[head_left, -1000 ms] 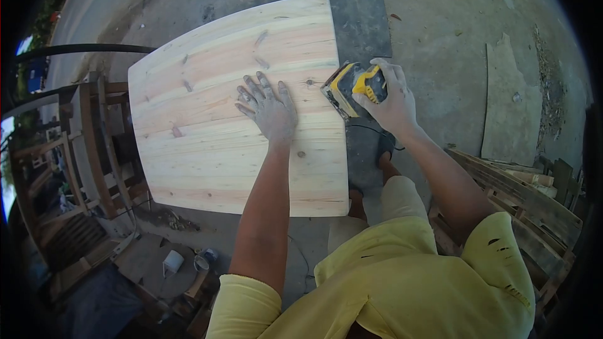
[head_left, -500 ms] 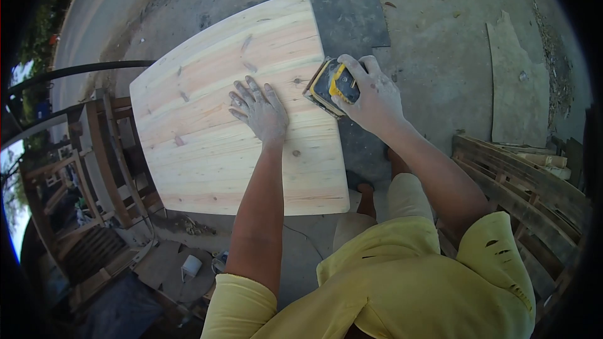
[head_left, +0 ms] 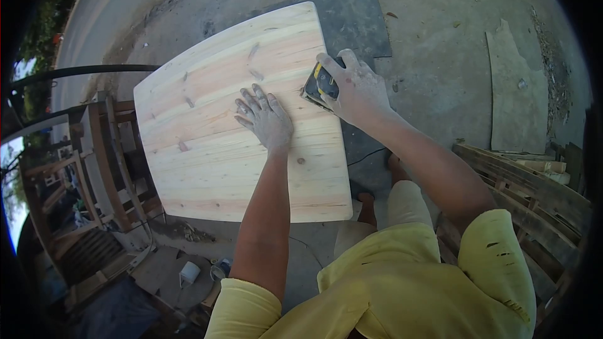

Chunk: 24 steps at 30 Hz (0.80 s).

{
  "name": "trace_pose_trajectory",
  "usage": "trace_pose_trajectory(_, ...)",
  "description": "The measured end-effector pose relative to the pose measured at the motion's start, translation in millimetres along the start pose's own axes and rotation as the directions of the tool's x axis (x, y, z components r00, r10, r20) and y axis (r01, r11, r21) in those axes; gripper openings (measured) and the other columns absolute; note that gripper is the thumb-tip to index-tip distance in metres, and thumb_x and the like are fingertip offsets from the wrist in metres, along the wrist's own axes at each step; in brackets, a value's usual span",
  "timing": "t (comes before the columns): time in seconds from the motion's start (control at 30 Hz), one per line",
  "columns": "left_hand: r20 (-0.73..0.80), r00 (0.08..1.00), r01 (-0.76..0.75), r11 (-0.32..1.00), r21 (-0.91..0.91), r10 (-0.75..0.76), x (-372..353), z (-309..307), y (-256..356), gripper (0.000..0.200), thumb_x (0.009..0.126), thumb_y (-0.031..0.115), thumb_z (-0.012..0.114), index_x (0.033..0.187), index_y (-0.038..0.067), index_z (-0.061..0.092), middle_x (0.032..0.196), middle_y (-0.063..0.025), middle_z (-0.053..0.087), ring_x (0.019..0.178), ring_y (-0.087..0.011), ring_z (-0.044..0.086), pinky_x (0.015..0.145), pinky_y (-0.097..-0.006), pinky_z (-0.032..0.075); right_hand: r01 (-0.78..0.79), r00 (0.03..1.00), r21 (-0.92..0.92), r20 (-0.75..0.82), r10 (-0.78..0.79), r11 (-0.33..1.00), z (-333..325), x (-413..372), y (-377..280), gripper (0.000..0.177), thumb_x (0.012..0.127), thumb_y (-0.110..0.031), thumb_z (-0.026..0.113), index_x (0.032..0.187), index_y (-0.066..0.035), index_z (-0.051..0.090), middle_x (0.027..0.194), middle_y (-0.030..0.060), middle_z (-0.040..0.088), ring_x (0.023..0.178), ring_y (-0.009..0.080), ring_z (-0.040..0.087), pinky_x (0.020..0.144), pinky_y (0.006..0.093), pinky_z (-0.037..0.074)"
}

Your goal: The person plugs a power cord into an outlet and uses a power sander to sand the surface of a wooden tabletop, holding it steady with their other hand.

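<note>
A large pale pine board with rounded corners lies flat below me. My left hand, dusty, rests palm down near its middle with the fingers spread. My right hand grips a yellow and black sander that sits on the board's right edge. Most of the sander is covered by my fingers. Its black cord trails down past the board's right side.
A dark mat lies under the board on the concrete floor. Wooden frames stand at the left, stacked pallets at the right. A flat slab lies on the ground. A small white cup sits below.
My right hand has slid the sander from off the board's right edge inward and farther up the board. My left hand has stayed flat on the wood.
</note>
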State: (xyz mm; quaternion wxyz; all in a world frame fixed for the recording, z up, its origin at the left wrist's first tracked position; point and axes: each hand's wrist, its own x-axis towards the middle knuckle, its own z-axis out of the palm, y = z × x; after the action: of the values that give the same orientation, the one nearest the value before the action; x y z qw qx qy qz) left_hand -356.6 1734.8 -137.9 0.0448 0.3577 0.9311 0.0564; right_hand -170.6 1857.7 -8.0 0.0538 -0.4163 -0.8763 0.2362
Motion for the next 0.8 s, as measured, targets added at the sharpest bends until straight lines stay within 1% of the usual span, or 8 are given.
trace_pose_trajectory(0.1, 0.006, 1.0, 0.017, 1.0, -0.01, -0.017, 0.1, -1.2, 1.3, 0.061, 0.11, 0.041, 0.018, 0.163, 0.012, 0.022, 0.171, -0.0156, 0.009, 0.157, -0.0391, 0.004, 0.124, -0.058, -0.002, -0.129, 0.988, 0.076, -0.07, 0.134, 0.989, -0.7, 74.2, 27.5, 0.072, 0.083, -0.029, 0.08, 0.147, -0.022, 0.046, 0.131, 0.0172, 0.053, 0.111, 0.0364, 0.065, 0.087, 0.0465, 0.058)
trace_pose_trajectory(0.13, 0.003, 1.0, 0.013, 1.0, -0.008, -0.013, -0.7, -1.4, 0.7, 0.061, 0.11, 0.041, 0.018, 0.163, 0.012, 0.022, 0.171, -0.0153, 0.009, 0.157, -0.0389, 0.003, 0.124, -0.0579, -0.002, -0.203, 0.963, 0.14, -0.152, 0.224, 0.969, 7.5, 92.9, 44.1, 0.074, 0.082, -0.032, 0.08, 0.147, -0.022, 0.045, 0.13, 0.0167, 0.053, 0.112, 0.0364, 0.065, 0.088, 0.0473, 0.058)
trace_pose_trajectory(0.17, 0.002, 1.0, 0.006, 1.0, -0.006, -0.006, -1.2, -1.6, 0.2, 0.061, 0.11, 0.041, 0.018, 0.163, 0.012, 0.021, 0.171, -0.0151, 0.009, 0.157, -0.0387, 0.003, 0.124, -0.0579, -0.002, -0.272, 0.921, 0.209, -0.227, 0.317, 0.939, 14.8, 99.0, 55.7, 0.076, 0.082, -0.035, 0.081, 0.147, -0.023, 0.045, 0.129, 0.0162, 0.054, 0.113, 0.0364, 0.065, 0.089, 0.0481, 0.057)
trace_pose_trajectory(0.27, -0.003, 1.0, 0.006, 1.0, -0.002, -0.006, -1.0, -0.3, 0.2, 0.061, 0.11, 0.041, 0.018, 0.163, 0.012, 0.022, 0.171, -0.0149, 0.009, 0.157, -0.0384, 0.003, 0.124, -0.0579, -0.003, -0.256, 0.928, 0.291, -0.194, 0.319, 0.922, 26.8, 53.4, 61.0, 0.078, 0.079, -0.037, 0.082, 0.146, -0.023, 0.045, 0.127, 0.0155, 0.054, 0.113, 0.0368, 0.065, 0.091, 0.0481, 0.055)
trace_pose_trajectory(0.4, 0.01, 1.0, 0.009, 1.0, -0.008, -0.009, -1.4, -0.6, 0.7, 0.061, 0.11, 0.041, 0.018, 0.163, 0.012, 0.021, 0.171, -0.0148, 0.008, 0.157, -0.0382, 0.002, 0.124, -0.058, -0.003, -0.21, 0.974, 0.285, -0.02, 0.225, 0.935, 25.4, -80.8, 19.7, 0.072, 0.078, -0.024, 0.082, 0.141, -0.02, 0.048, 0.124, 0.0148, 0.052, 0.11, 0.0373, 0.063, 0.087, 0.0474, 0.056)
trace_pose_trajectory(0.53, 0.012, 1.0, -0.005, 1.0, -0.003, 0.005, -1.4, -1.5, -0.6, 0.061, 0.11, 0.041, 0.019, 0.163, 0.011, 0.02, 0.171, -0.0162, 0.008, 0.157, -0.0395, 0.002, 0.124, -0.0586, -0.003, -0.01, 0.998, 0.149, 0.065, 0.001, 0.989, 38.5, -172.2, 2.2, 0.071, 0.078, -0.024, 0.082, 0.141, -0.02, 0.049, 0.128, 0.0154, 0.048, 0.115, 0.0379, 0.059, 0.086, 0.0489, 0.057)
trace_pose_trajectory(0.67, 0.016, 1.0, -0.009, 0.997, 0.072, 0.008, -1.1, -2.9, 2.7, 0.064, 0.109, 0.044, 0.024, 0.163, 0.01, 0.019, 0.171, -0.0175, 0.007, 0.157, -0.0408, 0.002, 0.124, -0.0594, -0.001, -0.084, 0.996, 0.221, 0.032, 0.078, 0.972, 31.7, -132.7, 12.3, 0.071, 0.078, -0.024, 0.082, 0.141, -0.021, 0.049, 0.127, 0.0144, 0.049, 0.116, 0.0367, 0.059, 0.086, 0.0485, 0.057)
trace_pose_trajectory(0.8, 0.022, 1.0, 0.003, 0.995, 0.102, -0.005, 0.7, -1.4, 2.4, 0.065, 0.109, 0.045, 0.025, 0.163, 0.009, 0.019, 0.171, -0.0178, 0.007, 0.157, -0.0413, 0.002, 0.123, -0.0599, -0.001, -0.123, 0.987, 0.18, -0.083, 0.14, 0.976, 10.0, -8.3, 29.8, 0.07, 0.08, -0.027, 0.082, 0.141, -0.021, 0.048, 0.124, 0.0144, 0.052, 0.112, 0.0362, 0.064, 0.088, 0.0469, 0.056)
